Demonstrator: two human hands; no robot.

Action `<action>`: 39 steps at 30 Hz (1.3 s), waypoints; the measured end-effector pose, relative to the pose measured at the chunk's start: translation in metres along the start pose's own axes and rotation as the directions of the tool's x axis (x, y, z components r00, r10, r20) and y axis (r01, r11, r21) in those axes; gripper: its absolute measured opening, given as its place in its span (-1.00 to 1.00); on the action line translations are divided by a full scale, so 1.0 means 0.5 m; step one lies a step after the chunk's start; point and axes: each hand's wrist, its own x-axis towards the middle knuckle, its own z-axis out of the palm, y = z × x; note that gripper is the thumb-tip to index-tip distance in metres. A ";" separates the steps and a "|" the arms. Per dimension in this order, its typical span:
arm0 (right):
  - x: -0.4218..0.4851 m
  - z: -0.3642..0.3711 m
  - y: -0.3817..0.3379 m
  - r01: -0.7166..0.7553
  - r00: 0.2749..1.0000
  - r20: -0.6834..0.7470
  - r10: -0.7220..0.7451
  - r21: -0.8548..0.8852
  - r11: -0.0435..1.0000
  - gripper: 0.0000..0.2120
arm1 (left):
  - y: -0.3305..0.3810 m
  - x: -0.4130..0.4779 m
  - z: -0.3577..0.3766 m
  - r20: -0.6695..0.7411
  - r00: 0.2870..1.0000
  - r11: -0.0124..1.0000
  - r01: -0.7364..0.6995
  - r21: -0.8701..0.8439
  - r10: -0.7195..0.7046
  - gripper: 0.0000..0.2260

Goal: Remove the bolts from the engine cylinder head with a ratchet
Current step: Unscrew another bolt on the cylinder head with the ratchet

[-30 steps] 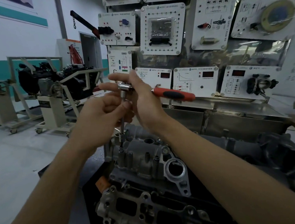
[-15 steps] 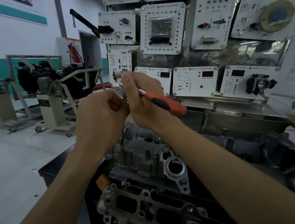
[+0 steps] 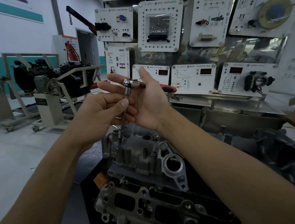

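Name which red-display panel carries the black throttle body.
The rightmost panel: its throttle body sits lower right of its display. The middle panel and left panel show printed diagrams instead.

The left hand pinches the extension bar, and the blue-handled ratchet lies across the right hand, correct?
The head view shows the ratchet has a red handle, not blue. The left hand does pinch the extension bar, and the ratchet lies across the right hand.

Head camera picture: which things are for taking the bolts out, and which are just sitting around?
For the job: ratchet; extension bar, pinched by the left hand; right hand, with the ratchet across its palm; cylinder head.

Just sitting around: training panels on the wall; engine on a stand; throttle body on a panel.
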 end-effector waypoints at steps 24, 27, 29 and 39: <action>-0.013 0.007 -0.006 -0.008 0.999 0.045 0.007 0.008 1.000 -0.28 | 0.004 0.003 -0.009 0.058 0.995 0.996 0.080 -0.043 -0.078 -0.76; -0.010 0.007 -0.005 -0.001 1.000 -0.020 0.000 -0.047 0.999 -0.33 | 0.005 0.000 -0.007 -0.006 0.999 0.999 0.052 0.015 -0.052 -0.84; -0.010 0.009 -0.001 0.099 0.990 -0.082 -0.116 -0.193 0.976 -0.40 | 0.011 -0.003 -0.004 -0.095 0.995 0.995 0.021 0.092 -0.012 -0.92; -0.012 0.005 0.006 0.474 0.664 0.221 -0.714 -0.863 0.173 -0.63 | 0.018 -0.019 0.046 -0.294 0.865 0.685 -0.076 0.724 0.407 -0.89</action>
